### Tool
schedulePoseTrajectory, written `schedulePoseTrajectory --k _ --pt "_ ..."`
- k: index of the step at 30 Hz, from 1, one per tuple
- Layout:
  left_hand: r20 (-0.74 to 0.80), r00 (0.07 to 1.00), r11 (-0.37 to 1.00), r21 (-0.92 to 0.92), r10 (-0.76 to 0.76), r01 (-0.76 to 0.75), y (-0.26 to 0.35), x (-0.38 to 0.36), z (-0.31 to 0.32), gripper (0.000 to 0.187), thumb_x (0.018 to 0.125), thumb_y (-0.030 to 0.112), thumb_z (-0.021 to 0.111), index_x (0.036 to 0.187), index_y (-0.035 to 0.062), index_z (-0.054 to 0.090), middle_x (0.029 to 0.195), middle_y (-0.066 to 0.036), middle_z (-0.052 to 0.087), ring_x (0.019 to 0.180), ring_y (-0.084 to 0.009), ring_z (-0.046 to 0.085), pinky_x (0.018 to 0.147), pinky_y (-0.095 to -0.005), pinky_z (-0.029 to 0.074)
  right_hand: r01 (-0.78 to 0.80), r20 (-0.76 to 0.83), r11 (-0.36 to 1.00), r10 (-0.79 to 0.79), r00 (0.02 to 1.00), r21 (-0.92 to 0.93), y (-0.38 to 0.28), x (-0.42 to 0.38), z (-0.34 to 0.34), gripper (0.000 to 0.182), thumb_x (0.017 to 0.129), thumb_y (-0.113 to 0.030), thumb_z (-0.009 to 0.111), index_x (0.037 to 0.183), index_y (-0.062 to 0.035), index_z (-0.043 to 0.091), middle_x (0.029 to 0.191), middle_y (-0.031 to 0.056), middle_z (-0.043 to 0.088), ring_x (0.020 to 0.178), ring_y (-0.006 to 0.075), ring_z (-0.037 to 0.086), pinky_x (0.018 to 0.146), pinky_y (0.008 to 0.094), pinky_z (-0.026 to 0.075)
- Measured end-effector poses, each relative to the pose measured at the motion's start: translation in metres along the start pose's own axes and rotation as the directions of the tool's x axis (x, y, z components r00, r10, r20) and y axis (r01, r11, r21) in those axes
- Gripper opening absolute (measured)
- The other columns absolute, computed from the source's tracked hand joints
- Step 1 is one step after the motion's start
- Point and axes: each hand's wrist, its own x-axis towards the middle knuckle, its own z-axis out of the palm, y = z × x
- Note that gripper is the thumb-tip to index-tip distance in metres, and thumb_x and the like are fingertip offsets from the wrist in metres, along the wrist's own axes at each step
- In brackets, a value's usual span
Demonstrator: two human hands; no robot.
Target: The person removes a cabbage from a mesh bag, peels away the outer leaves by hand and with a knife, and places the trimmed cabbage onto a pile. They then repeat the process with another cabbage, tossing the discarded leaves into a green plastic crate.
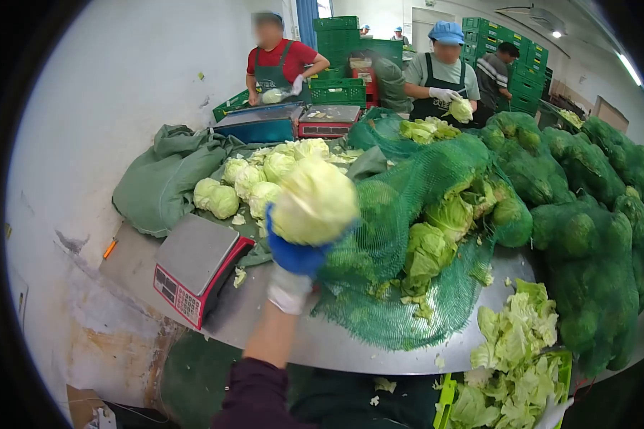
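Observation:
My left hand (291, 261), in a blue glove with a white cuff, is closed around a trimmed pale cabbage (315, 201) held up above the table. The cabbage hides most of the fingers. Behind it lies a pile of peeled cabbages (265, 179). Just right of the hand is an opened green mesh sack (379, 243) with leafy cabbages (429, 252) showing at its mouth. My right hand does not show. A blurred whitish shape (553, 413) sits at the bottom right edge; I cannot make out what it is.
A red digital scale (200, 264) stands left of my arm, near a stuffed green cloth sack (166, 179). Full mesh sacks (594, 264) crowd the right. Loose leaves (511, 343) fill a bright green crate (445, 400) below the table edge. Two co-workers face me across the table, each holding a cabbage.

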Motion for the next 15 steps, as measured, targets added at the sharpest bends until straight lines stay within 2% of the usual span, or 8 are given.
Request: schedulePoseTrajectory --k 1,3,6,11,12,13,14,15 --pt "0.036 0.996 0.997 -0.009 0.079 -0.079 0.029 0.023 -0.013 0.079 0.082 0.063 0.047 0.144 0.0188 0.028 0.147 -0.012 0.031 0.132 -0.0387 0.033 0.104 -0.0617 0.03 -0.069 0.092 0.997 0.073 0.993 -0.043 0.003 -0.005 -0.025 0.047 0.081 -0.034 0.068 0.111 0.0021 0.059 0.081 0.0167 0.065 0.068 0.0262 0.063 0.06 0.0366 0.049" --pt "0.059 0.993 0.995 -0.031 0.099 -0.098 0.08 0.063 -0.046 0.081 0.078 0.06 0.053 0.144 0.0193 0.029 0.148 -0.013 0.029 0.134 -0.0392 0.03 0.103 -0.0668 0.026 -0.167 0.247 0.984 0.175 0.953 -0.055 0.006 -0.012 -0.054 0.044 0.082 -0.03 0.066 0.112 0.002 0.058 0.085 0.0169 0.065 0.072 0.027 0.062 0.064 0.0371 0.048" --pt "-0.213 0.964 0.987 0.051 0.158 -0.15 0.13 0.116 -0.103 0.077 0.076 0.063 0.052 0.14 0.0226 0.037 0.147 -0.01 0.034 0.134 -0.0377 0.031 0.1 -0.0689 0.027 -0.185 0.347 0.982 0.19 0.918 -0.05 0.028 -0.016 -0.055 0.04 0.084 -0.025 0.062 0.113 0.0019 0.057 0.09 0.0172 0.065 0.079 0.0282 0.061 0.07 0.0377 0.047" --pt "-0.354 0.911 0.969 0.194 0.213 -0.151 0.16 0.174 -0.193 0.077 0.076 0.065 0.051 0.139 0.0243 0.039 0.145 -0.007 0.038 0.131 -0.0366 0.035 0.095 -0.0691 0.028 -0.144 0.427 0.988 0.108 0.898 0.052 0.094 -0.018 -0.035 0.035 0.086 -0.016 0.057 0.115 0.0016 0.055 0.099 0.0176 0.064 0.091 0.0303 0.059 0.081 0.0389 0.046" --pt "-0.428 0.861 0.944 0.291 0.274 -0.156 0.16 0.179 -0.204 0.079 0.075 0.065 0.054 0.139 0.021 0.039 0.145 -0.007 0.038 0.131 -0.034 0.035 0.1 -0.0646 0.028 -0.124 0.403 0.99 0.089 0.911 0.06 0.093 -0.017 -0.034 0.034 0.086 -0.015 0.056 0.116 0.0016 0.055 0.101 0.0177 0.064 0.093 0.0308 0.059 0.083 0.0391 0.046" --pt "-0.41 0.873 0.946 0.288 0.264 -0.151 0.165 0.188 -0.221 0.073 0.079 0.057 0.053 0.138 0.0176 0.039 0.143 -0.009 0.04 0.129 -0.0327 0.038 0.102 -0.0592 0.029 -0.283 0.567 0.959 0.232 0.791 0.002 0.101 -0.009 -0.049 0.042 0.086 -0.014 0.059 0.122 0.0042 0.05 0.106 0.0128 0.063 0.09 0.0226 0.056 0.083 0.0351 0.047" --pt "-0.357 0.9 0.951 0.262 0.251 -0.162 0.178 0.195 -0.249 0.066 0.082 0.049 0.052 0.137 0.0142 0.039 0.141 -0.011 0.041 0.127 -0.0314 0.04 0.104 -0.0538 0.029 -0.272 0.474 0.959 0.276 0.836 -0.078 0.113 -0.018 -0.053 0.025 0.079 -0.014 0.063 0.099 0.0011 0.058 0.094 0.0239 0.063 0.086 0.0394 0.06 0.072 0.0433 0.047" --pt "-0.273 0.934 0.959 0.224 0.232 -0.173 0.194 0.203 -0.275 0.06 0.086 0.041 0.052 0.136 0.0108 0.039 0.139 -0.013 0.043 0.125 -0.03 0.043 0.106 -0.0484 0.03 -0.404 0.51 0.897 0.435 0.742 -0.177 0.12 -0.014 -0.052 0.027 0.074 -0.017 0.067 0.09 0.0019 0.056 0.085 0.0244 0.062 0.079 0.0403 0.06 0.065 0.045 0.047"
